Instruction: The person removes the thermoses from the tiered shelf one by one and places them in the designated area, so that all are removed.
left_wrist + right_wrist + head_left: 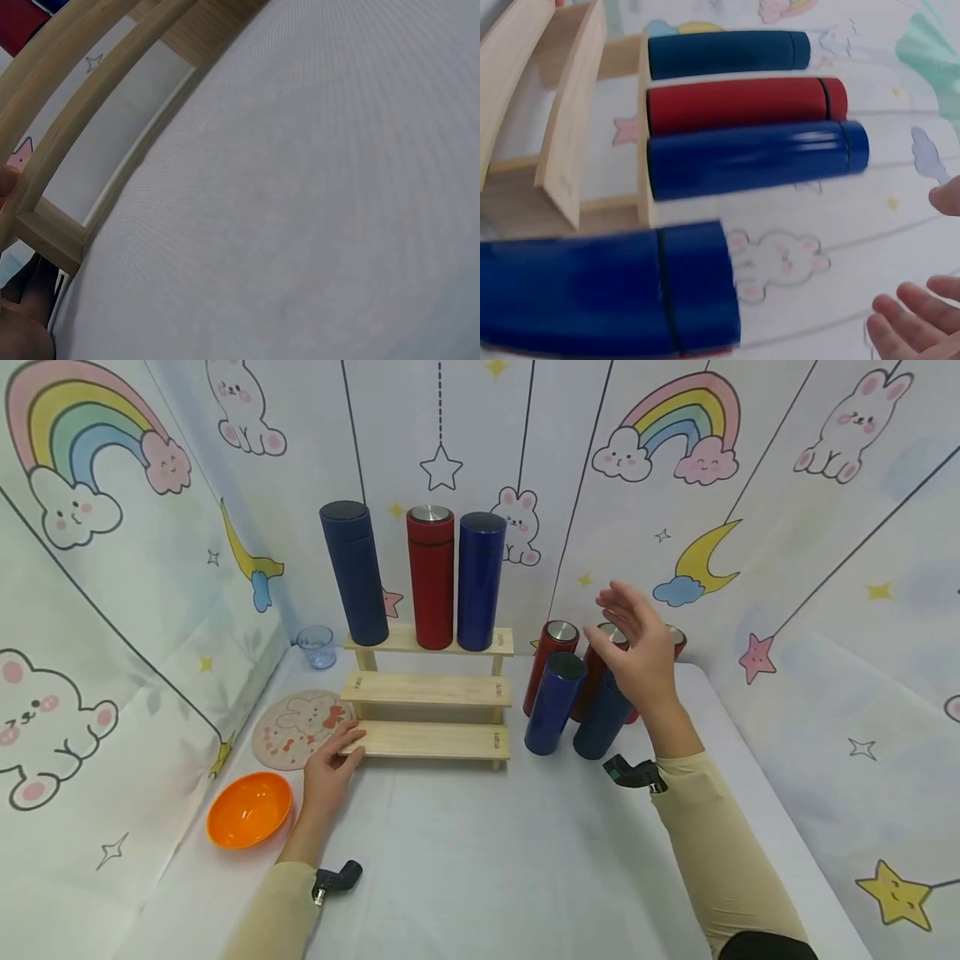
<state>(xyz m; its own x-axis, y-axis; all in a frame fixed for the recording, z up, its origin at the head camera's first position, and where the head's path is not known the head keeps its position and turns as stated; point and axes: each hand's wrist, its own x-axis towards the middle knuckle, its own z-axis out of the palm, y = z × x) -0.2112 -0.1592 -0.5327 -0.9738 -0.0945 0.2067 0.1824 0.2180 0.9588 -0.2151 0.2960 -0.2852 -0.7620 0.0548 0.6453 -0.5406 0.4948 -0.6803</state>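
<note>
My left hand (327, 777) grips the left end of the lowest step of a three-step wooden rack (427, 740), fingers on top and thumb at the front edge. In the left wrist view, a fingertip (7, 180) shows against the wood. Raised over a group of thermos flasks at the right, my right hand (637, 652) holds nothing, fingers extended and thumb apart. That group has a glossy blue flask (552, 710) and a dark blue flask (602, 718) in front, with several red flasks behind, partly hidden by the hand. In the right wrist view, fingers (911, 322) are apart from the blue flask (592, 292).
On the rack's top step stand a dark blue flask (352, 577), a red flask (431, 581) and a glossy blue flask (481, 585). To the left are a clear glass cup (317, 647), a round bunny-patterned mat (288, 735) and an orange bowl (250, 810). Printed cloth walls surround the table.
</note>
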